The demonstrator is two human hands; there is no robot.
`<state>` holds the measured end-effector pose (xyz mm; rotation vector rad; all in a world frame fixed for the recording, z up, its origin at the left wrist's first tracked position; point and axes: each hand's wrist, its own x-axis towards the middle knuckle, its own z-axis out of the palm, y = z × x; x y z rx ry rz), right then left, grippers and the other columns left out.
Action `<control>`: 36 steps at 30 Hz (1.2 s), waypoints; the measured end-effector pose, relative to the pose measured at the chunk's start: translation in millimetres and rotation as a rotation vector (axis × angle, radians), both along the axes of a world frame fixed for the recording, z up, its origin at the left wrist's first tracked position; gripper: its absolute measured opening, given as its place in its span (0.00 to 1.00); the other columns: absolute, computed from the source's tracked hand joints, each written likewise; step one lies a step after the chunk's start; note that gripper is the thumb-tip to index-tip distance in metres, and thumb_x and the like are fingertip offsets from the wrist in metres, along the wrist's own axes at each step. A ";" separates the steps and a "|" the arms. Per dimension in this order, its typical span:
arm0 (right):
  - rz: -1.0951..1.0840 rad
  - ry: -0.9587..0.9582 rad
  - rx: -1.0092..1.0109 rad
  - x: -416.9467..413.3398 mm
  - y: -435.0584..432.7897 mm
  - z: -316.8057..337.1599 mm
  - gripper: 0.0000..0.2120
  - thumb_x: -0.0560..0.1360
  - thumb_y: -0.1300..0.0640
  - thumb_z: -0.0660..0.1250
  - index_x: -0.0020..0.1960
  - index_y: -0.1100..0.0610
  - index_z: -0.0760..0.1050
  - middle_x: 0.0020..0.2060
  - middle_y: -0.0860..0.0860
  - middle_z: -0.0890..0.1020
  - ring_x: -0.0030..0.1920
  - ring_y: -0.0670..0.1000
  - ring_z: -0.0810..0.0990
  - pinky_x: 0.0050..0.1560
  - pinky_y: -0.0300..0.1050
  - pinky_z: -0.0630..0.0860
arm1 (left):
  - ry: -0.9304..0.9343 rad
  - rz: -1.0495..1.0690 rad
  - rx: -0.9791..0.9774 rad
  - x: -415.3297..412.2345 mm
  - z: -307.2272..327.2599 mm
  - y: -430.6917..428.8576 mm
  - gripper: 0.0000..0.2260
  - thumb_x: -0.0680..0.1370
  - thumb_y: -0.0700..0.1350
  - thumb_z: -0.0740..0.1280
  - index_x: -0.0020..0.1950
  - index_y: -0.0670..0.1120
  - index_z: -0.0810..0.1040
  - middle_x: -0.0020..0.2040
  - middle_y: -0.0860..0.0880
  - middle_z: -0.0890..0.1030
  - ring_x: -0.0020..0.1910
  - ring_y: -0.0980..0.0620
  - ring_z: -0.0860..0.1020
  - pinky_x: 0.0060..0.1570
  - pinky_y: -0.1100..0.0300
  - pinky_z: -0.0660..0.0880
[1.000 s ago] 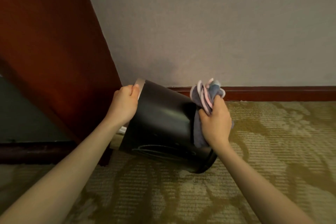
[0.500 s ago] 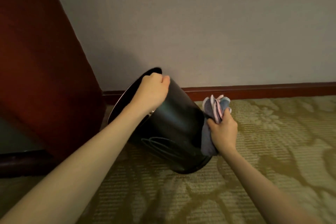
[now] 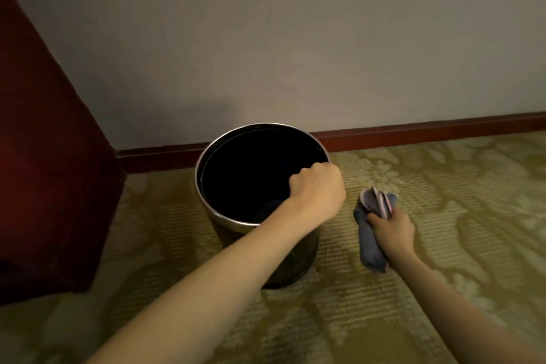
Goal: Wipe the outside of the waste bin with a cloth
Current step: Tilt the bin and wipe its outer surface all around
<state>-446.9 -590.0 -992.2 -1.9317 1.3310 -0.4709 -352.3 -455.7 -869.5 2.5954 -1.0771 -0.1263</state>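
Left hand [image 3: 317, 190] fingers clenched on waste bin [image 3: 208, 210] rim; bin upright on carpet [image 3: 443, 186]. Right hand [image 3: 393, 230] grasps bunched cloth [image 3: 369, 245], just beside the bin. Best: brace rim, press cloth flat on outer wall.

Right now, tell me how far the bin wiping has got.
Done, apparently: a side pass, since a second ago the cloth pressed the wall of the tilted waste bin. In hand: the bin stands upright on the carpet, the left hand gripping its rim; the right hand holds the bunched cloth clear of it. Left: can't tell which sides remain unwiped.
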 end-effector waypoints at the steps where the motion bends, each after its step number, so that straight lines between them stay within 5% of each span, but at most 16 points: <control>1: -0.005 0.000 0.017 -0.9 0.5 0.1 0.12 0.71 0.58 0.69 0.50 0.64 0.74 0.43 0.62 0.79 0.44 0.62 0.77 0.40 0.46 0.67 | -0.010 -0.015 0.001 -5.1 -1.3 -2.5 0.10 0.79 0.43 0.58 0.51 0.40 0.76 0.49 0.41 0.79 0.48 0.38 0.78 0.39 0.51 0.69; 9: -0.032 -0.080 0.143 5.8 11.2 -4.8 0.12 0.72 0.57 0.68 0.51 0.63 0.74 0.43 0.61 0.77 0.43 0.58 0.75 0.41 0.47 0.67 | -0.289 -0.345 -0.040 0.8 -10.1 59.1 0.13 0.79 0.53 0.55 0.41 0.46 0.71 0.35 0.47 0.76 0.36 0.44 0.79 0.29 0.56 0.71; 15: -0.127 -0.145 0.313 7.7 26.8 -16.4 0.17 0.73 0.57 0.68 0.57 0.66 0.74 0.49 0.64 0.79 0.48 0.63 0.77 0.43 0.48 0.69 | -0.420 -0.646 0.086 45.2 -9.1 152.3 0.18 0.79 0.57 0.55 0.42 0.46 0.77 0.38 0.50 0.81 0.40 0.49 0.79 0.46 0.56 0.75; 19: -0.156 -0.130 0.291 8.9 40.1 -17.4 0.17 0.72 0.56 0.69 0.56 0.67 0.74 0.50 0.65 0.79 0.51 0.65 0.77 0.44 0.48 0.68 | -0.351 -0.663 0.084 76.8 -4.9 173.7 0.22 0.79 0.61 0.54 0.41 0.47 0.77 0.37 0.52 0.81 0.38 0.51 0.79 0.50 0.55 0.74; 27: -0.149 -0.154 0.279 5.7 51.8 -16.1 0.15 0.71 0.55 0.70 0.52 0.65 0.76 0.47 0.64 0.80 0.50 0.64 0.78 0.45 0.48 0.69 | -0.477 -0.558 -0.021 48.6 -12.1 162.4 0.19 0.77 0.58 0.57 0.32 0.47 0.73 0.27 0.49 0.79 0.27 0.47 0.78 0.25 0.57 0.71; 36: -0.066 -0.193 0.233 13.0 53.4 2.0 0.10 0.71 0.57 0.68 0.51 0.60 0.76 0.44 0.61 0.81 0.48 0.62 0.79 0.50 0.55 0.75 | -0.260 -0.222 -0.218 7.3 -1.1 151.4 0.17 0.79 0.57 0.52 0.36 0.49 0.67 0.30 0.47 0.77 0.30 0.45 0.77 0.34 0.49 0.75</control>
